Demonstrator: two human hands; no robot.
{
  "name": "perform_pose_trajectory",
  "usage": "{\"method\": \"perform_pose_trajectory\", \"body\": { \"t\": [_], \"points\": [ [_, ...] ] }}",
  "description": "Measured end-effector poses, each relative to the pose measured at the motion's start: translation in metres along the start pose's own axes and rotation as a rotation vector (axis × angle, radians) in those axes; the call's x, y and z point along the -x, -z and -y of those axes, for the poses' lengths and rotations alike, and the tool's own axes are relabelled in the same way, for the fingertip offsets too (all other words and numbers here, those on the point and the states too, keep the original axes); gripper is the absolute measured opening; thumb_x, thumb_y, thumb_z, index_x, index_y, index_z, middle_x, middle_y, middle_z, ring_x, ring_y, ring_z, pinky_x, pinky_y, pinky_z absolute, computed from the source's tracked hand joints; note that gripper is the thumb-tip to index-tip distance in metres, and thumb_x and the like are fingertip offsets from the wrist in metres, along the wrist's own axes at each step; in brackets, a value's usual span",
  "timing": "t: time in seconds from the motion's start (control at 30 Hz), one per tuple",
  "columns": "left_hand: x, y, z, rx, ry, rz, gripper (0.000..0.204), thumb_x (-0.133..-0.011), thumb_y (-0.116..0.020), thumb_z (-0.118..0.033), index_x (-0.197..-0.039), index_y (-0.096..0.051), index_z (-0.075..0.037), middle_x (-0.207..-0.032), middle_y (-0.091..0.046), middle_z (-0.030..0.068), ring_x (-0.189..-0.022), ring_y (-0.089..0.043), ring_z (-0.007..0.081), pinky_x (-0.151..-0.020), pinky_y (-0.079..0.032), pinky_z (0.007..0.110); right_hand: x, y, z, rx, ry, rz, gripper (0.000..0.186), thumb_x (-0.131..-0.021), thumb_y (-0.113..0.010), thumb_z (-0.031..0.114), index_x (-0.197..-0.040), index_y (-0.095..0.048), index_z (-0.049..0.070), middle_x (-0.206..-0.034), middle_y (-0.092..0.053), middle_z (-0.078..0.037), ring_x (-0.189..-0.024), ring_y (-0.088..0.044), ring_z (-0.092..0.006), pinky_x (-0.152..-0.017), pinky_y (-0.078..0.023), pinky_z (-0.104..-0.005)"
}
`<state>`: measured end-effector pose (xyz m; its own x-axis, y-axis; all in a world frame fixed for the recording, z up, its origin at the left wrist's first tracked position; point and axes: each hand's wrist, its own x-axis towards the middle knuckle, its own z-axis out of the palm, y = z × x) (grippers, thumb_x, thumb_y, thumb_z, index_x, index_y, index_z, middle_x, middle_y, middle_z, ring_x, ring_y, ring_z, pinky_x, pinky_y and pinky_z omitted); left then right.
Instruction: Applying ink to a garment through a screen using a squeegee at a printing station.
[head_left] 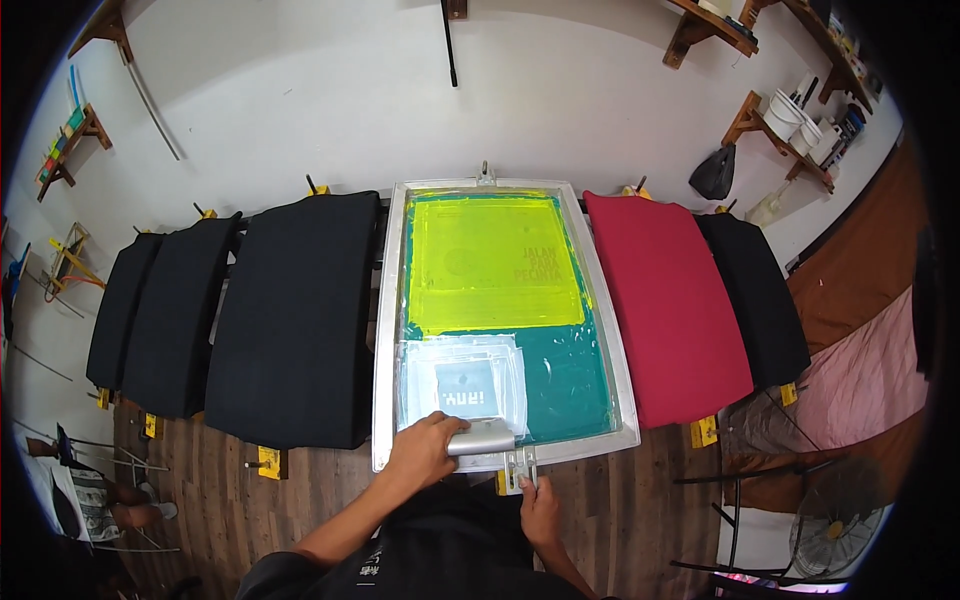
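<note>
A silk-screen frame (627,420) with a metal rim lies in front of me. Its mesh (570,380) is green, with a large yellow-green inked area (480,260) on the far part and a smaller white inked patch (412,385) at the near left. Over the near left end of the screen, my left hand (428,450) is closed on a squeegee (485,438) with a silvery metal handle. At the near rim, my right hand (541,512) has its fingers closed at a slotted metal bracket (518,472). Part of its grip is hidden.
Black fabric-covered boards (295,320) stand in a row to the left. A red one (670,310) and another black one (760,300) flank the screen on the right. A fan (835,515) stands at the lower right. Wall shelves (790,150) hold white tubs.
</note>
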<state>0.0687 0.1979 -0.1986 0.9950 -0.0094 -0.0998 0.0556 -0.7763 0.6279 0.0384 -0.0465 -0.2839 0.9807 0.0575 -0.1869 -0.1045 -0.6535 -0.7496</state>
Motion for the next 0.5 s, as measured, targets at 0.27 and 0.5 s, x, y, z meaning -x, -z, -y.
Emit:
{"method": "perform_pose_trajectory", "body": {
  "t": [0.27,0.5],
  "points": [
    [-0.0024,0.0017,-0.0003,0.001,0.006,0.005,0.047,-0.064,-0.070,-0.002,-0.111,-0.069,-0.010,-0.097,-0.065,0.0137,-0.089,-0.066,0.0358,-0.079,-0.055,0.043,-0.0001,0.0039,0.0053,0.032,0.003,0.016,0.034,-0.099,-0.055,0.032,-0.087,-0.054,0.000,-0.075,-0.060,-0.028,-0.075,-0.059,-0.0493,-0.061,-0.043,-0.0529],
    [-0.0015,0.0004,-0.0003,0.000,0.003,0.008,0.048,-0.064,-0.070,-0.003,-0.111,-0.069,-0.010,-0.098,-0.065,0.0136,-0.090,-0.066,0.0362,-0.080,-0.055,0.043,0.0008,-0.0007,0.0028,0.002,0.038,-0.043,0.030,-0.098,-0.056,0.029,-0.087,-0.055,0.001,-0.076,-0.061,-0.028,-0.076,-0.059,-0.0503,-0.062,-0.042,-0.0559]
  ]
}}
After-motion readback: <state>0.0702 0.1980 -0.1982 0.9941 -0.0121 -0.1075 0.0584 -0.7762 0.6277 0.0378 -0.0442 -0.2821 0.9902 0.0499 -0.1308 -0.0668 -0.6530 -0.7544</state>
